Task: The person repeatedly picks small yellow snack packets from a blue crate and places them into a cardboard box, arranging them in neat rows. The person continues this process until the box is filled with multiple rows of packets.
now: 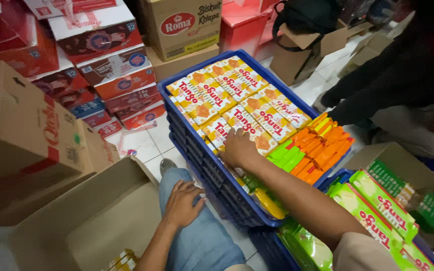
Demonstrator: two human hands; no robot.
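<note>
A blue plastic crate (177, 108) sits in front of me on the white tiled floor (141, 145), filled with rows of yellow rectangular wafer packs (237, 95) and, at its near end, orange packs (322, 150) beside green ones (285, 156). An open brown cardboard box (91, 216) lies beside my knee. My right hand (237, 148) rests flat on a yellow pack, fingers spread, gripping nothing I can see. My left hand (182, 203) lies open on my jeans-clad thigh (197, 236), empty.

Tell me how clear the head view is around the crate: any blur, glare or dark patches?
Head view: the right hand on the yellow packs in the blue crate is fairly sharp and evenly lit; the left hand is slightly soft; the person in dark clothing is underexposed; no strong glare.
</note>
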